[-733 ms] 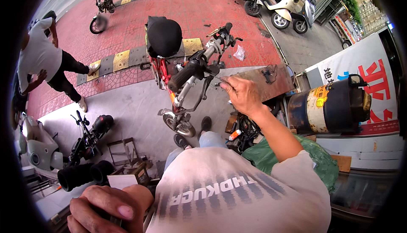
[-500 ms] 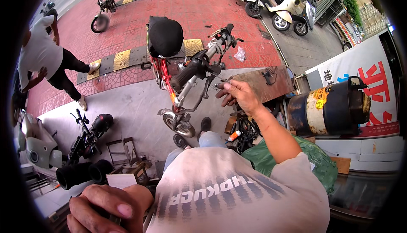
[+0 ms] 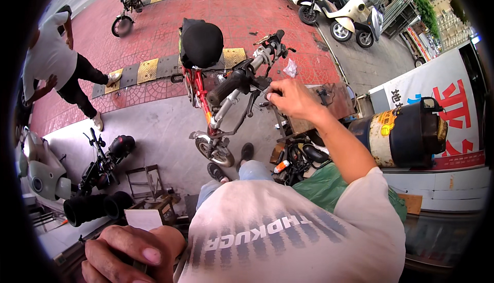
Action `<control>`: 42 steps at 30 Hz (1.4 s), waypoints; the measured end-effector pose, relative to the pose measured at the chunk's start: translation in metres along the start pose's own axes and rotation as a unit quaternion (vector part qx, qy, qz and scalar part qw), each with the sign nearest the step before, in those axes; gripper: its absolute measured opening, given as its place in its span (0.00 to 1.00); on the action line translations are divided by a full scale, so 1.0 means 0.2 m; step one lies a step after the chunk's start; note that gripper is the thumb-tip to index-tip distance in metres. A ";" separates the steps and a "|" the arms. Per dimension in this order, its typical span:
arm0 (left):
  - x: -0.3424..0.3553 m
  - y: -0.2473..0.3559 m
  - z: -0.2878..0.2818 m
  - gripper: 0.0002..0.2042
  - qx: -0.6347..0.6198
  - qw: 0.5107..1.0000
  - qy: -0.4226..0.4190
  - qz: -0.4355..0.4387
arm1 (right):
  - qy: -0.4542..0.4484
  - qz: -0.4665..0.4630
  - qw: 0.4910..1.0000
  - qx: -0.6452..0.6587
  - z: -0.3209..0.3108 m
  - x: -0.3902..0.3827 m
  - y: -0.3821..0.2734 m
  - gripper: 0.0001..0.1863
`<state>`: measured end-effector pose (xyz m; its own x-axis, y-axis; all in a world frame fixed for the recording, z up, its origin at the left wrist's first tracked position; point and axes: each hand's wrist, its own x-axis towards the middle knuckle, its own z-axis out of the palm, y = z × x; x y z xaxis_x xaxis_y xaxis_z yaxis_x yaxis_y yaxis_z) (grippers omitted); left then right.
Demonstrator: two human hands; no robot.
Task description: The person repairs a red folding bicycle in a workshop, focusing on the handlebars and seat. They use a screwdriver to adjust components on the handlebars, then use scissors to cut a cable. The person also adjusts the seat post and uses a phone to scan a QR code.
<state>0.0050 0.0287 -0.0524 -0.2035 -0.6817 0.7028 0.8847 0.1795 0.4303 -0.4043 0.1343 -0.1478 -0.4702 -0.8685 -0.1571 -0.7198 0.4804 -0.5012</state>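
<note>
The right hand [image 3: 293, 99] had slid left along the handlebar [image 3: 246, 75] of the red folding bike [image 3: 216, 103], fingers pinched on its brake lever beside the black grip, while the left hand [image 3: 128, 254] stayed clenched low.

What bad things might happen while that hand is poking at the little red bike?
1. The right hand works at the handlebar of the red bike, which stands on small wheels; a hard push might tip it over.
2. Fingers sit close to the brake lever and cables there, so they might get pinched.
3. Tools and parts lie on the ground by the person's feet, and a step back might mean a trip.
</note>
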 end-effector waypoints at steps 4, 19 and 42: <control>-0.05 -0.09 0.04 0.18 0.005 0.979 0.122 0.165 | -0.095 0.016 0.988 -0.118 -0.11 0.12 -0.02 0.14; 0.12 0.31 -0.15 0.17 0.109 0.924 -0.225 -0.291 | -0.195 0.047 0.977 -0.072 -0.09 0.27 0.09 0.18; 0.25 0.11 0.16 0.17 0.118 0.927 -0.238 -0.265 | 0.061 0.182 0.798 0.572 0.38 -0.01 0.60 0.04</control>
<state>0.0008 0.0219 0.0108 -0.7946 -0.3394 0.5035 0.5024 0.0981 0.8590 -0.4514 0.1850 -0.2728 -0.6388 -0.6445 -0.4203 0.3791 0.2117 -0.9008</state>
